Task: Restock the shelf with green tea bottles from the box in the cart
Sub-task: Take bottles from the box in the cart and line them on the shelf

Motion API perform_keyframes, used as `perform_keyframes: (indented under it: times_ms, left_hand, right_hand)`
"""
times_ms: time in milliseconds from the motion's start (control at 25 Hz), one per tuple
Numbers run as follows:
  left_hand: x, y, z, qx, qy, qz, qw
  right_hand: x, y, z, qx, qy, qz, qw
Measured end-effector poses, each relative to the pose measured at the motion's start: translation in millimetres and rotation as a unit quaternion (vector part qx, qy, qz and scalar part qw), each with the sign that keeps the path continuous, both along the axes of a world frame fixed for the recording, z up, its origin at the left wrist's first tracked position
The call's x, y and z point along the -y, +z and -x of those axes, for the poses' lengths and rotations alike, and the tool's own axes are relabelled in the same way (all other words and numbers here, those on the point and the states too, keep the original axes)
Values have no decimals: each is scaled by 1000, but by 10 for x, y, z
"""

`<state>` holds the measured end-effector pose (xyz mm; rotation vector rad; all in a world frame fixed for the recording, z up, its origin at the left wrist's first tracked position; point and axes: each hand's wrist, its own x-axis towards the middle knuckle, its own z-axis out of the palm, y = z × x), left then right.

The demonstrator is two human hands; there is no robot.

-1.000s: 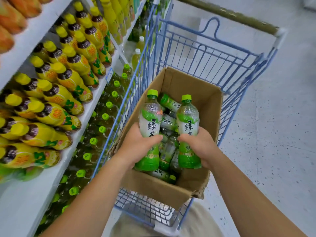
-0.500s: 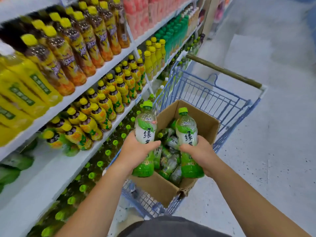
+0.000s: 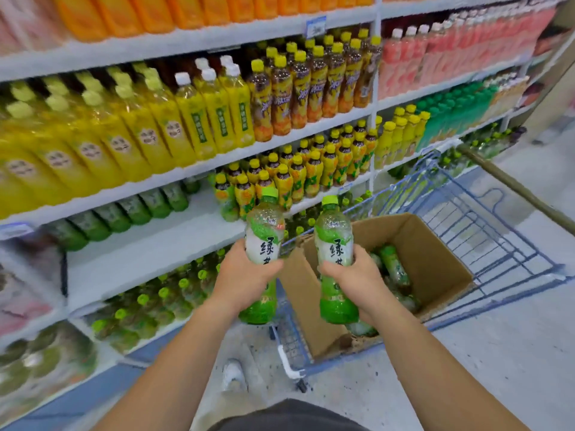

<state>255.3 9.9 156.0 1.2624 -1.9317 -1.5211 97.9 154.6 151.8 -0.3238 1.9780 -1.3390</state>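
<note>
Carrying one bottle per hand away from the box point(image 3: 435, 262) now. My left hand point(image 3: 245, 275) is wrapped round the middle of the left bottle point(image 3: 264, 237) and my right hand point(image 3: 354, 281) round the right bottle point(image 3: 334, 241). Both bottles are upright, caps up, and the grips look firm. Change vs a second ago: then both hung straight above the box and I was looking down into it. Now the view has swung up and left to the shelving. The left bottle is past the box's left edge and shows between box and shelving, while the right one sits over the box's near-left corner. I read the pick as done and the carry to the shelf as under way. More green tea bottles point(image 3: 392, 265) lie loose inside the box in the cart point(image 3: 485, 231), so plenty of rounds are left. Left of the box there's a bare stretch of shelf point(image 3: 149, 253), with dark green bottles point(image 3: 124, 213) lined along its back and yellow-capped bottles point(image 3: 280, 178) crowding the end nearest the box. My guess is that gap is the target. Next needs a reach left from the box and an upright set-down, without knocking the yellow-capped ones
</note>
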Motion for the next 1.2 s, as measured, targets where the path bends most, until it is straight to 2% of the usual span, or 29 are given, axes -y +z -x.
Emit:
perform_keyframes:
  times_ms: [160,320,760,880,1000,1200]
  left_hand:
    - [141,90,-587,-9,63,18,998]
    - [389,58,-1086,5,107,19,994]
    - [1561,-410,-2383,-1,148,9,989]
    - [1858,-631,-2367,1,150,13,989]
    - [2201,-950,-2186,0,163,19,986]
    - [2878,-1621,-1759,-37,151,84,984]
  right_hand:
    - [377,58,-396,-20,87,0,996]
    - [829,37,-824,-40,125,-12,991]
    - [2166,-400,-1937,-30,103,16,994]
    - [2551,-567,-1960,-25,87,37,995]
    - [2955,-825,-1847,-58,106,64,991]
    - [3618,-1599,-1377,-111,112,94,983]
